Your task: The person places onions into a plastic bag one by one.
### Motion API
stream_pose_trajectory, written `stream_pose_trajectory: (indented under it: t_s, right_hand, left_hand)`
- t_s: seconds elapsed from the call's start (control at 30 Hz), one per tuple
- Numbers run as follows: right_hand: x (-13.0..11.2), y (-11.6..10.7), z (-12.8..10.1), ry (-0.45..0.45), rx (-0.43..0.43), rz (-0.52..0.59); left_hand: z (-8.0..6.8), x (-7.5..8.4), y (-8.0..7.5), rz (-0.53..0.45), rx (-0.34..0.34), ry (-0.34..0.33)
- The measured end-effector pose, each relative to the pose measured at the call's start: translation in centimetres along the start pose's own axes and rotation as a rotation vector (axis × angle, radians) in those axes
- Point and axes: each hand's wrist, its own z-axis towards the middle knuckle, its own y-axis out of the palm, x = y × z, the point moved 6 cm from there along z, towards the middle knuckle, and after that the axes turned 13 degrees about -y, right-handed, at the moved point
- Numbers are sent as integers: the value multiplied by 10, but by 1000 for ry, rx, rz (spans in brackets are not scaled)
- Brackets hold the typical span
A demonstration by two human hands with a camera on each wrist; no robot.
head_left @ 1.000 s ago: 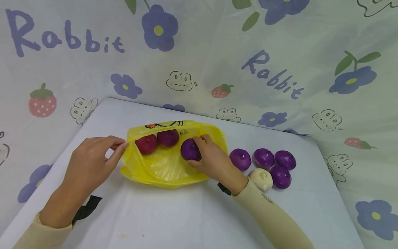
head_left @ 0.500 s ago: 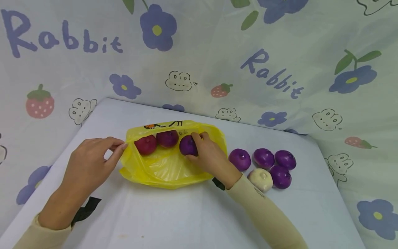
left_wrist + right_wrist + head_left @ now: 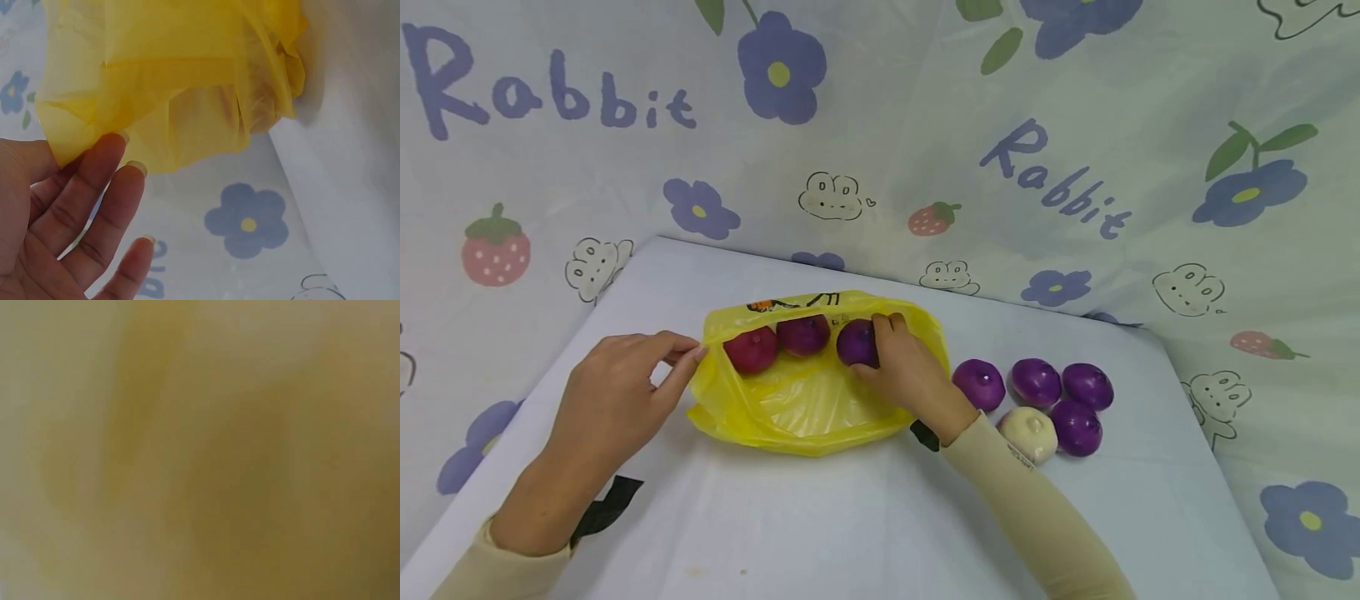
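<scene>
From the remote feed I saw two beige sleeves nearest the head camera, the left sleeve (image 3: 505, 567) at the bottom left corner and the right sleeve (image 3: 1037, 508) slanting in from the lower right. A black strip (image 3: 608, 508) showed beneath the left wrist.

The left hand (image 3: 625, 387) was back-up, its thumb and forefinger pinching the left edge of a yellow plastic bag (image 3: 816, 442). My left wrist view showed the other fingers (image 3: 109, 215) loosely bent, spread apart and holding nothing.

The right hand (image 3: 910, 367) reached inside the bag's mouth, wrist angled up and leftward, knuckles on top. Its fingers were curled round a purple onion (image 3: 854, 342) — thumb on the near side, fingertips on the far side. My right wrist view was only a yellowish blur.

The bag lay on a white table (image 3: 805, 525), mouth facing the person. Deeper inside, left of the gripped onion, sat a reddish onion (image 3: 752, 350) and a darker onion (image 3: 802, 335), side by side.

Right of the bag — outside it — were a cream onion (image 3: 1030, 435) and four purple onions (image 3: 979, 385), the leftmost just beside the bag.

Behind everything hung a pale cloth (image 3: 880, 125) printed with blue flowers, strawberries, rabbits and the word "Rabbit".
</scene>
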Motion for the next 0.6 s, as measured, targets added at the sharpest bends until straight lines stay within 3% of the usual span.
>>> stream_pose_trajectory:
  t_s: [0.6]
  right_hand:
    - [-16, -10, -3, -18, -10, 38]
  left_hand:
    - [0, -1, 2, 8, -14, -6]
